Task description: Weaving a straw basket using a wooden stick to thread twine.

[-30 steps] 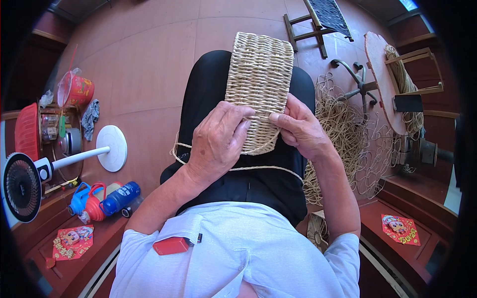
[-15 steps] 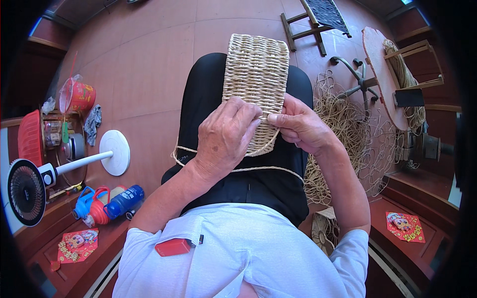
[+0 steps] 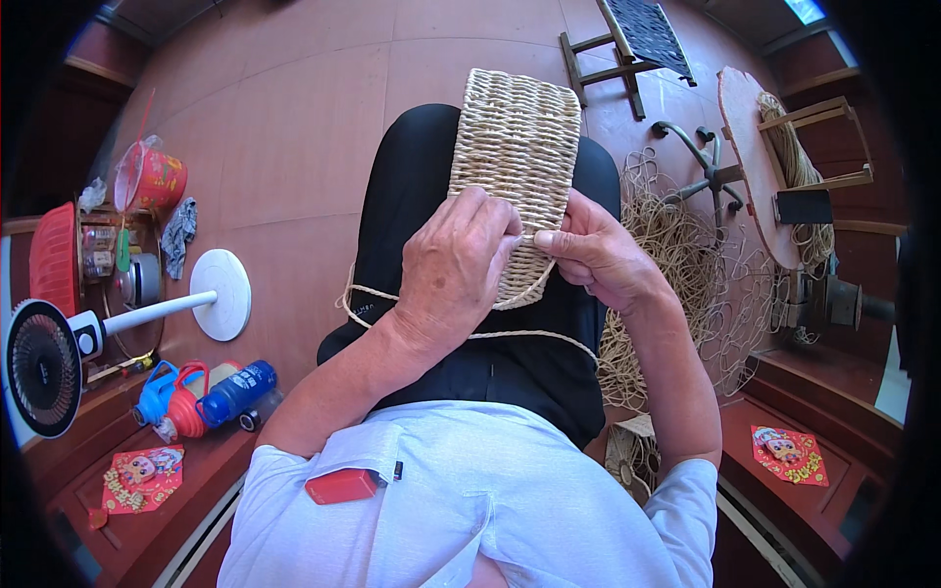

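A pale woven straw piece, shaped like a narrow basket or panel, lies lengthwise over my black-trousered lap. My right hand grips its right edge, thumb pressed on top of the weave and fingers underneath. Bent over its left side, my left hand has its fingers pinched together at the weave, close to the right thumb. A strand seems to be in that pinch, though the fingertips are partly hidden. A loose straw cord loops across my lap and passes beneath my left wrist.
A big tangle of straw cord covers the floor at right, near a wheeled chair base. A folding stool stands beyond. On the left are a white fan, bottles and a red bucket.
The woven piece sits slightly farther right in view. My left hand has shifted a little right with it, still at the weave. My right hand keeps its grip.
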Demonstrator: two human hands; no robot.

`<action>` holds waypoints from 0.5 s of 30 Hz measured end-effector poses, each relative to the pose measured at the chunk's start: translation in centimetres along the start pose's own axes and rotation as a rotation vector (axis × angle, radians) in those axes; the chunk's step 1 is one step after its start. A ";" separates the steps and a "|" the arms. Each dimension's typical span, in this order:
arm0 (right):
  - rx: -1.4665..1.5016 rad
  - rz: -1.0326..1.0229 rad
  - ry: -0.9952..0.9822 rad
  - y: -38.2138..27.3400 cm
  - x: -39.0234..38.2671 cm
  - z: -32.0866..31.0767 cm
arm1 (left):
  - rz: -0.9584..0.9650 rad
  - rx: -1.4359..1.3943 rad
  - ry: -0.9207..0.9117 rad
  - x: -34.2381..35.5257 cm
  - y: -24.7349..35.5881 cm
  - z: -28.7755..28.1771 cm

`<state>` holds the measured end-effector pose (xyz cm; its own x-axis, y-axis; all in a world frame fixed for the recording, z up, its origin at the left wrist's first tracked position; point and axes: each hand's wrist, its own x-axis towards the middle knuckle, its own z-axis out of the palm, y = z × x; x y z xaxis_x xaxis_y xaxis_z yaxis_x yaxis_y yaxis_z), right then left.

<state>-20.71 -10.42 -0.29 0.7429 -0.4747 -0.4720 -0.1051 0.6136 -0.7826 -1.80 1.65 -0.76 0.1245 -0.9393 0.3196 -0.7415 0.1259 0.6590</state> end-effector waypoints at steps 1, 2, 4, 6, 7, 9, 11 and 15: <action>0.022 -0.039 -0.036 -0.3 -0.2 0.3 | -0.005 0.005 0.003 0.0 -0.1 -0.1; -0.155 -0.030 0.027 -0.6 -0.6 0.7 | 0.009 -0.004 0.002 0.1 -0.2 -0.2; -0.335 -0.019 0.085 -1.1 -1.7 1.8 | 0.017 -0.009 0.004 0.3 -0.2 -0.7; -1.121 -0.273 0.476 -0.9 -3.4 3.5 | 0.045 -0.140 0.017 0.4 -0.2 -1.8; -1.116 -0.287 0.490 -0.9 -4.0 4.1 | 0.044 -0.141 0.015 0.4 -0.1 -2.6; -1.573 -0.717 0.579 -0.8 -4.6 5.2 | 0.017 -0.250 -0.003 0.0 0.2 -4.4; -1.215 -0.760 0.349 -0.6 -4.4 6.3 | 0.036 -0.276 -0.015 -0.3 0.6 -6.1; -0.804 -0.682 0.182 -0.3 -2.9 8.0 | -0.013 -0.505 -0.090 -0.1 1.2 -8.5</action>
<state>-17.52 -4.21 4.54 0.7067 -0.6880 0.1647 -0.1591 -0.3815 -0.9106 2.92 4.59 5.80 0.0575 -0.9628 0.2640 -0.3270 0.2317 0.9162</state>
